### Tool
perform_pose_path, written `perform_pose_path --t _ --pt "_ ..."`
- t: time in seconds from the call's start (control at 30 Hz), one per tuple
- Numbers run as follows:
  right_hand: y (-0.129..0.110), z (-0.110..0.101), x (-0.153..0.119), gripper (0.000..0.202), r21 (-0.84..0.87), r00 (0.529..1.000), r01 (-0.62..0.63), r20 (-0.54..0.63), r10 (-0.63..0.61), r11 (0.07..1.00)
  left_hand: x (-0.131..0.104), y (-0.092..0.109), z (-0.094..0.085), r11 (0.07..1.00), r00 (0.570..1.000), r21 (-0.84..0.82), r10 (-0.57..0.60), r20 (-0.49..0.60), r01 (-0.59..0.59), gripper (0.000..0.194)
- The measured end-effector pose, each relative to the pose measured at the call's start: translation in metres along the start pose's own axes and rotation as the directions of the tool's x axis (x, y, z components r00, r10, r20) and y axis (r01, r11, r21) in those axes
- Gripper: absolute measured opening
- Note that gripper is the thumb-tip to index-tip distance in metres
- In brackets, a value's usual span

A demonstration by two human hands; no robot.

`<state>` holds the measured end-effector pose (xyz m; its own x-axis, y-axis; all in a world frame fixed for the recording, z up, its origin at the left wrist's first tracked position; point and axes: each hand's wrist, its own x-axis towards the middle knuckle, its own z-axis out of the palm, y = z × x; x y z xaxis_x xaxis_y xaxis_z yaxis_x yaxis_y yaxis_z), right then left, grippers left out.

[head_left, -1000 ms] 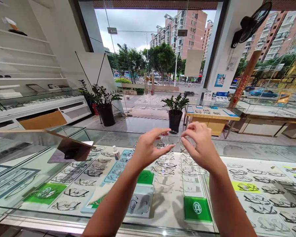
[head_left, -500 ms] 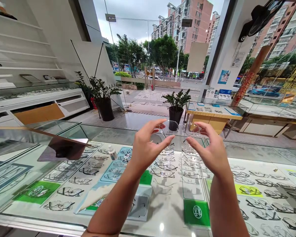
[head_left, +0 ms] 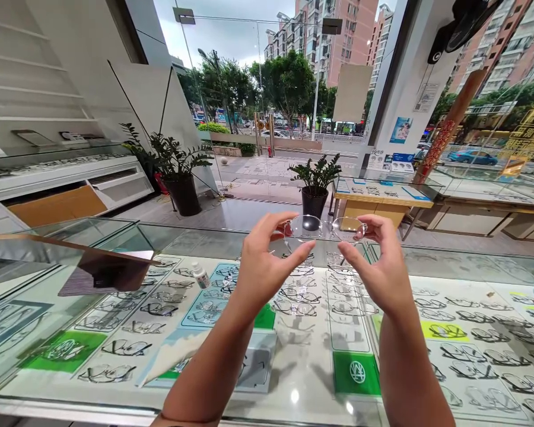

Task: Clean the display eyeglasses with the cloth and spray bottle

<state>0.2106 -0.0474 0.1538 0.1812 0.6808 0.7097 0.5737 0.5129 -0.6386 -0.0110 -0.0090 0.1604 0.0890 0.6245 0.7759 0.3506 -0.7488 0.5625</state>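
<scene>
A pair of thin-rimmed glasses (head_left: pixel 306 228) is held up in the middle of the view, above the glass counter. My left hand (head_left: pixel 267 252) pinches its left end between thumb and fingers, and my right hand (head_left: pixel 380 258) grips the right end the same way. Both lenses are clear, and the floor and a plant pot show through them. Below lie rows of spectacle frames (head_left: pixel 296 295) inside the counter. A green card (head_left: pixel 356 372) lies under the right forearm.
The glass counter (head_left: pixel 302 409) spans the front. On its left stand a small white bottle (head_left: pixel 200 276), a tilted mirror (head_left: pixel 111 270) and a cream cloth (head_left: pixel 171 356). Beyond are two potted plants (head_left: pixel 315 181) and a wooden display table (head_left: pixel 374 210).
The view has shifted slightly, so the background sits a little further left and higher. The lenses now face me more squarely, with both hands still on the glasses.
</scene>
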Motion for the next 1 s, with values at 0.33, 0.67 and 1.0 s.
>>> perform_pose_path --t 0.33,0.67,1.0 --pt "-0.010 -0.002 -0.004 0.045 0.003 0.999 -0.037 0.016 0.037 0.999 -0.005 0.007 0.002 0.996 0.998 0.091 0.007 -0.057 -0.001 0.045" --pt "-0.005 -0.004 0.000 0.046 -0.065 0.999 -0.039 -0.027 0.037 0.997 -0.005 0.002 0.013 0.998 0.999 0.058 -0.002 -0.054 0.005 0.047" --pt "-0.007 -0.003 -0.003 0.051 -0.102 0.999 -0.040 -0.041 0.036 0.994 -0.002 0.000 0.013 1.000 1.000 0.026 -0.012 -0.027 0.013 0.047"
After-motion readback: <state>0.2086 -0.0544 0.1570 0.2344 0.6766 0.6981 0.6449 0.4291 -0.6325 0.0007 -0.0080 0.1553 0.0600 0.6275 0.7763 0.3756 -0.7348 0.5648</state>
